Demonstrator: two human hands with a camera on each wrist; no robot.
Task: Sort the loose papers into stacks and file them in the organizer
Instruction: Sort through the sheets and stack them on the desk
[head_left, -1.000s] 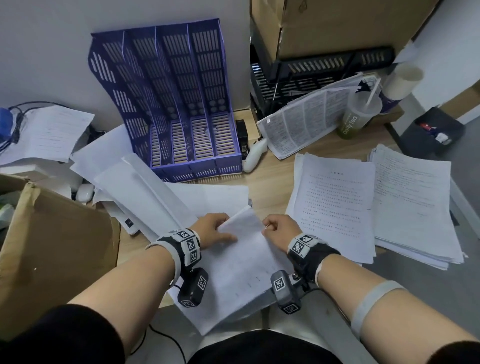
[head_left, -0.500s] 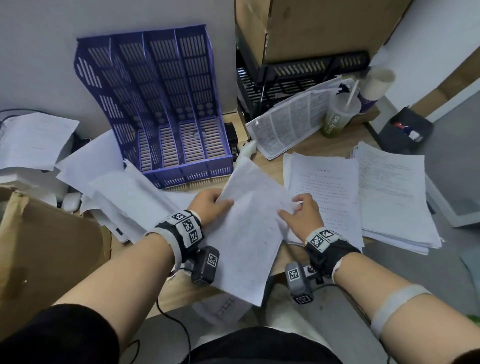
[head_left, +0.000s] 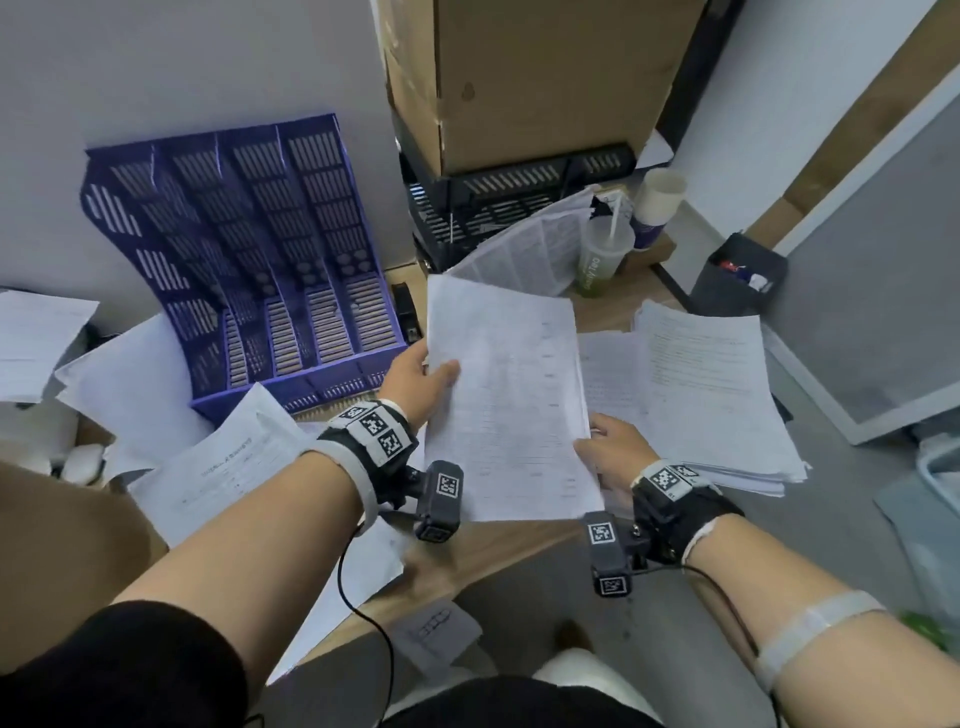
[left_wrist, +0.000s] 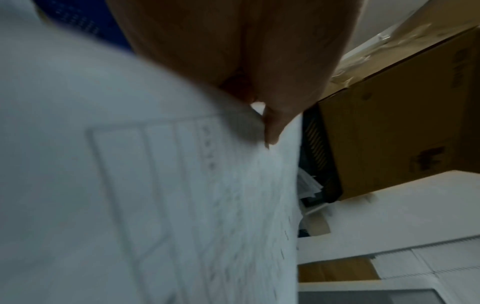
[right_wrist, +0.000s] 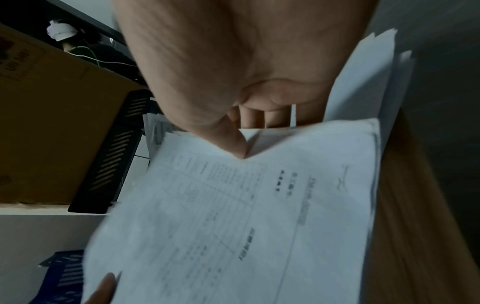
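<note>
I hold a thin sheaf of printed papers (head_left: 506, 395) above the desk with both hands. My left hand (head_left: 423, 376) grips its left edge, thumb on top. My right hand (head_left: 605, 444) pinches the lower right edge, thumb on the printed face. The same sheaf fills the left wrist view (left_wrist: 155, 195) and the right wrist view (right_wrist: 246, 216). The purple organizer (head_left: 249, 270) with several upright slots stands against the wall, left of the sheaf. Two paper stacks (head_left: 706, 384) lie on the desk to the right. Loose sheets (head_left: 218, 457) lie under my left forearm.
A black tray (head_left: 498, 208) carrying a cardboard box (head_left: 530, 78) stands behind the sheaf, with a folded printed sheet leaning on it. A plastic cup with a straw (head_left: 602, 254) and a paper cup (head_left: 657, 202) stand at the back right. A brown box (head_left: 57, 540) sits at the left.
Both hands lifted the sheaf off the desk, turned it upright and carried it forward and to the right, next to the organizer. The head view swung right.
</note>
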